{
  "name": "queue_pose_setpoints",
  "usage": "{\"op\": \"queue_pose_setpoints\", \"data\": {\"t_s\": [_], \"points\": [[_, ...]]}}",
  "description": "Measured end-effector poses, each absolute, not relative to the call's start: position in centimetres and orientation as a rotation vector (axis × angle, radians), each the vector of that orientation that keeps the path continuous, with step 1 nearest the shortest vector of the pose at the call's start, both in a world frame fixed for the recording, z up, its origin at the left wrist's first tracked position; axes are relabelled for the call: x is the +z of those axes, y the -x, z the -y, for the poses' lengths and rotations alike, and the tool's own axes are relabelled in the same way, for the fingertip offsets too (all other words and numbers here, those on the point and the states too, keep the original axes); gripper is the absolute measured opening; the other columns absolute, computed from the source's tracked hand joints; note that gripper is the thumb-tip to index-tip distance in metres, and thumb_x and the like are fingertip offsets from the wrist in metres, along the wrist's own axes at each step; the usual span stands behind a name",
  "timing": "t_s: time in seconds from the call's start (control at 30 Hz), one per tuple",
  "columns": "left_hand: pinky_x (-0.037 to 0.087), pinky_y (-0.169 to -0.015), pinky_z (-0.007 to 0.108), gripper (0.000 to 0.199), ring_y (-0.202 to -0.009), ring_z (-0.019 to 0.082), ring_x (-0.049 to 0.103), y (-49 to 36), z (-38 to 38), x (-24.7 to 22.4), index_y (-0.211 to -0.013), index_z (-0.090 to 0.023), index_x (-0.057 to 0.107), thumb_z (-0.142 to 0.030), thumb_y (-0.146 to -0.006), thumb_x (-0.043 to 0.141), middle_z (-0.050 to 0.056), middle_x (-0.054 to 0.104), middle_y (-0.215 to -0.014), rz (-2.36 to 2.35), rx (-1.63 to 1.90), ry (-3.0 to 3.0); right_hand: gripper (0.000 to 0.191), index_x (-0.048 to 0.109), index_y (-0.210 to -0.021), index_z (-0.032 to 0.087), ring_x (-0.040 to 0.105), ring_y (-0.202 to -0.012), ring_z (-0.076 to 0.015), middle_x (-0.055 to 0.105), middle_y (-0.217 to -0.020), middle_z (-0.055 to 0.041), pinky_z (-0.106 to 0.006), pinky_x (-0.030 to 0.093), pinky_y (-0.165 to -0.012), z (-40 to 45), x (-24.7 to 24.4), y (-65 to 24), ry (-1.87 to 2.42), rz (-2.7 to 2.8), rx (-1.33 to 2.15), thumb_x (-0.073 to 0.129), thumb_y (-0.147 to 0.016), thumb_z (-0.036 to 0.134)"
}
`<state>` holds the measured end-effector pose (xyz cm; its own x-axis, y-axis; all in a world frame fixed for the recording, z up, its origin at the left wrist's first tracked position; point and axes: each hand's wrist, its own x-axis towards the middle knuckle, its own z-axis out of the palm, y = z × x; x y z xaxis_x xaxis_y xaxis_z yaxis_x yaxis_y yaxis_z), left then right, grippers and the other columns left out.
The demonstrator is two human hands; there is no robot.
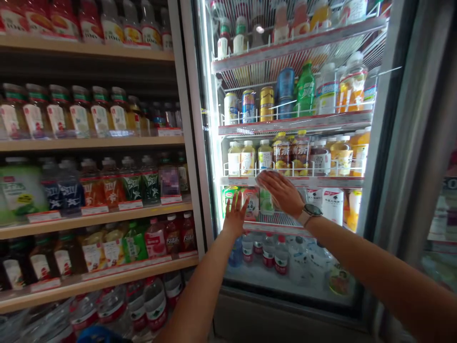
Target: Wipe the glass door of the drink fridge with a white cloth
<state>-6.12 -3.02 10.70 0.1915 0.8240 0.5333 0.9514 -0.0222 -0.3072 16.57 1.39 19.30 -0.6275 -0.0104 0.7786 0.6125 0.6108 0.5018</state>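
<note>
The lit drinks fridge [291, 297] stands in front of me, its glass front between me and the shelves as far as I can tell. My left hand [234, 220] reaches up with its fingers spread, in front of green and red drink packs [250, 204] on a lower shelf. It holds nothing. My right hand [285, 193], a watch [312, 209] on its wrist, presses a pale cloth [263, 174] under its fingertips at the height of a shelf edge [332, 182]. Most of the cloth is hidden by the fingers.
Bottled teas [264, 155], cans [267, 104] and a green bottle [306, 89] fill the fridge shelves. Small water bottles [281, 256] stand at its bottom. A wooden shelf unit [143, 143] of bottles is on the left, with large water bottles [154, 304] low down.
</note>
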Motion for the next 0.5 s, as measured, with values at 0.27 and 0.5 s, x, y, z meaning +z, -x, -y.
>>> {"op": "queue_pose_setpoints", "data": {"t_s": [0.27, 0.5], "points": [[0.003, -0.121, 0.059, 0.149, -0.144, 0.038, -0.020, 5.7, 3.6, 10.9, -0.154, -0.016, -0.013, -0.053, -0.052, 0.088, 0.018, -0.016, -0.159, 1.662, -0.269, 1.867, 0.072, 0.025, -0.155, 0.019, 0.032, -0.145, -0.0230, 0.037, -0.157, -0.0090, -0.047, 0.030, -0.119, -0.9, 15.8, -14.9, 0.535, 2.066, -0.922, 0.040, -0.086, 0.003], [0.007, -0.121, 0.059, 0.145, -0.147, 0.038, -0.014, 6.1, 3.4, 10.7, -0.154, -0.019, -0.011, -0.051, -0.054, 0.088, 0.018, -0.014, -0.160, 1.639, -0.290, 1.870, 0.081, 0.029, -0.153, 0.016, 0.048, -0.134, -0.0203, 0.051, -0.147, -0.0081, -0.042, 0.043, -0.110, -0.6, 5.2, -14.2, 0.364, 2.333, -0.951, 0.041, -0.076, -0.004]]}}
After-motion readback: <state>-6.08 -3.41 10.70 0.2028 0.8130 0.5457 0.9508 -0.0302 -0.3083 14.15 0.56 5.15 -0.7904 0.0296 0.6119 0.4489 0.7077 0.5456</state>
